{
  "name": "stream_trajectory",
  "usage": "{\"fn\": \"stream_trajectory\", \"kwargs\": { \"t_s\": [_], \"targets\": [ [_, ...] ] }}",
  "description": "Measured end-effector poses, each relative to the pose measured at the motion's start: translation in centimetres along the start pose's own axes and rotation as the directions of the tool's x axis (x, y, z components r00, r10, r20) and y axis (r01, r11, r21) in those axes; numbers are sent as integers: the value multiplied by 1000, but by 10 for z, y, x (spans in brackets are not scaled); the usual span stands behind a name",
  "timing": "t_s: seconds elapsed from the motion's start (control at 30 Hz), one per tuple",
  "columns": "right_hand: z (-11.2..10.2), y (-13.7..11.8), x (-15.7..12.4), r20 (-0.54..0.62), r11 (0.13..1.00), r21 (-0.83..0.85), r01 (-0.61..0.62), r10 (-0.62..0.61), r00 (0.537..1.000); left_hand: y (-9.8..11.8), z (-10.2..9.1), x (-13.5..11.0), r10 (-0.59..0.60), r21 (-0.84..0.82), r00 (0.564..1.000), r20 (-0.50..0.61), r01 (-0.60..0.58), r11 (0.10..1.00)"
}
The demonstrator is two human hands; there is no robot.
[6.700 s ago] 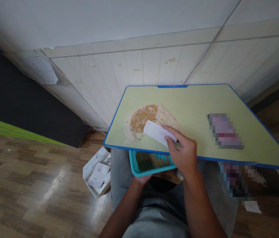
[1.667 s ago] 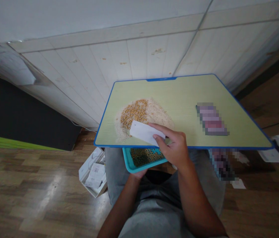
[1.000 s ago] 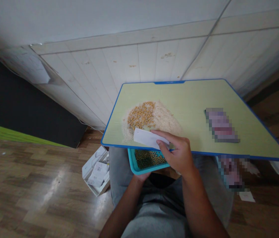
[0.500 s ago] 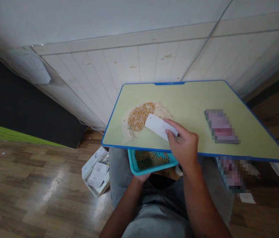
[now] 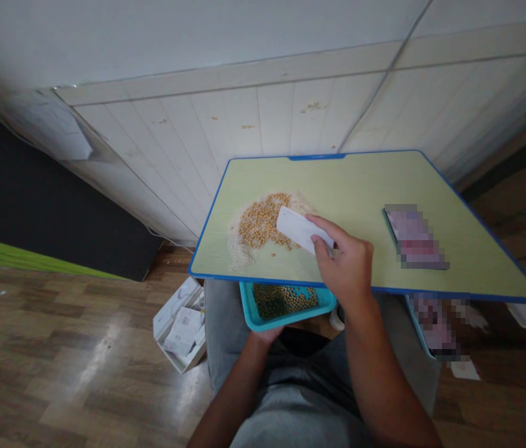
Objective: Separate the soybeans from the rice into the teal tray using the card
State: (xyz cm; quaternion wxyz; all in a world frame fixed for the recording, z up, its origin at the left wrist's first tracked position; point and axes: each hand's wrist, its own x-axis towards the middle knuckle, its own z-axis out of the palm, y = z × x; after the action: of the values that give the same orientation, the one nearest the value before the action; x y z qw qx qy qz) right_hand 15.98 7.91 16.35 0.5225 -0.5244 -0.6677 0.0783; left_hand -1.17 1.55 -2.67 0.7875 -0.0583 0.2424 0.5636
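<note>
My right hand [image 5: 344,267] pinches a white card [image 5: 297,229] and holds its edge against a heap of yellow beans [image 5: 260,221] mixed with white rice [image 5: 237,252] on a small green table with a blue rim [image 5: 365,180]. A few loose beans lie on the table just in front of the card. Under the table's near edge, my left hand [image 5: 267,335] supports a teal tray [image 5: 249,314] of green and yellow beans; only the heel of that hand shows below the tray.
A blurred flat object [image 5: 414,236] lies on the table's right side. An open white box [image 5: 181,323] sits on the wooden floor at my left. More blurred items [image 5: 437,320] and papers lie under and right of the table. A white panelled wall stands behind.
My right hand lifted the card from the table's near edge and moved it up and right against the heap. The rice on the heap's right side is pushed together. The tray stays put.
</note>
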Motion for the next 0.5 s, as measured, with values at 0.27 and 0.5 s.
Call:
{"fn": "stream_trajectory", "kwargs": {
  "t_s": [0.27,0.5],
  "targets": [
    [-1,1,-2,-29,1000,12,8,-8,1000,2,10,-4,16,23,1000,-15,-16,1000],
    [-2,2,-6,21,996,82,22,-24,1000,2,15,-3,58,22,998,36,-59,998]
  ]
}}
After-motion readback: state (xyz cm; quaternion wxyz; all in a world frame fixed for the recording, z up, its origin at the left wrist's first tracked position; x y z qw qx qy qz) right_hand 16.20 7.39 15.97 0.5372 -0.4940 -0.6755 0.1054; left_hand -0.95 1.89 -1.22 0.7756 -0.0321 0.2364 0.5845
